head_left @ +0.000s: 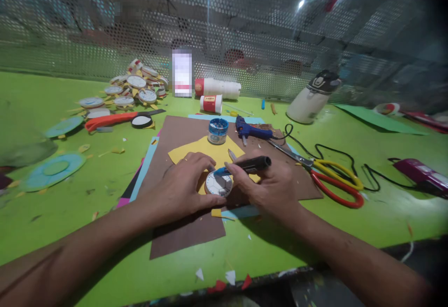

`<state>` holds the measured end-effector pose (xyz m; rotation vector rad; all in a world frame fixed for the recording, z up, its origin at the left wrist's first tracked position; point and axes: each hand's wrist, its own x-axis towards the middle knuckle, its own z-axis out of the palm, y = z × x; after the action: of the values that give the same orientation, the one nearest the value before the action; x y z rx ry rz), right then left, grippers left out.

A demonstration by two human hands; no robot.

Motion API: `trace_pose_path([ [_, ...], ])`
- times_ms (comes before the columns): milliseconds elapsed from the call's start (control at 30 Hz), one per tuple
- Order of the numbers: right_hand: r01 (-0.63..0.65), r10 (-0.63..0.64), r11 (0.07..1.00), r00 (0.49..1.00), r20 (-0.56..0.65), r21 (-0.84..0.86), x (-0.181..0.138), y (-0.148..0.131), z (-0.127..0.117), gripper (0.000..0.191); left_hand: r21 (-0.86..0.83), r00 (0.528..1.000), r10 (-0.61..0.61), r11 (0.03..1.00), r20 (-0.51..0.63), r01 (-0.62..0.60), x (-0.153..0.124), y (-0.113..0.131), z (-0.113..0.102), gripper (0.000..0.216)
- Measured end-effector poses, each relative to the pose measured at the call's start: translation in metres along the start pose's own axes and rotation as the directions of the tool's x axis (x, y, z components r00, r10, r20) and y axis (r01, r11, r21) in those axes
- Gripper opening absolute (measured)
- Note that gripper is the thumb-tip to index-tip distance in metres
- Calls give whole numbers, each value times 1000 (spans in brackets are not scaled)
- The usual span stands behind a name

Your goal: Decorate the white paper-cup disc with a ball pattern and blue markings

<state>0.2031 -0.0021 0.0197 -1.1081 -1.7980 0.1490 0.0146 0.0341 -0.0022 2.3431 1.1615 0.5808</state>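
While my right grip [276,183] is closed around a marker [257,163], its blue end slants over the far part of a white disc [220,186]; I cannot tell whether the tip touches. My left grip [187,176] is curled narrow about that disc, thumb along the near edge and fingers at the far side. The disc, its face drawn with dark marks, sits between both grips, over a yellow sheet [192,150] and a brown sheet [185,132]. A pencil [231,154] lies just beyond the marker. Farther off I see a blue-lidded jar [217,133] upright on the sheets, with a blue glue gun [257,131] to its right and scissors [331,169] lying open-handled past my right grip. On the green tabletop [129,269], to the left, are a cutter [112,119] and a heap of similar discs [136,83]. Paper cups [211,103] lie on their sides at the back, near a leaning bottle [311,101]. Behind everything stands a mesh [245,31].
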Motion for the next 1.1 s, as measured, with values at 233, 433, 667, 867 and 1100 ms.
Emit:
trace_pose_path([
  [233,-209,236,968,947,-219,140,1,-3,-9,14,-37,1000,-20,999,-5,20,0,1,1,49],
  [433,-426,475,780,880,10,459,7,7,-20,18,-26,997,-73,997,36,74,-3,6,-4,69],
  [667,-523,500,511,826,259,682,20,19,-31,8,-63,995,-17,998,93,23,-4,4,-13,58],
  [867,-491,444,477,850,283,729,21,23,-33,13,-118,998,-5,993,62,12,-3,0,-8,47],
  [1100,-479,531,698,845,64,532,35,28,-44,32,-118,999,24,993,45,-18,-5,-5,-3,37],
])
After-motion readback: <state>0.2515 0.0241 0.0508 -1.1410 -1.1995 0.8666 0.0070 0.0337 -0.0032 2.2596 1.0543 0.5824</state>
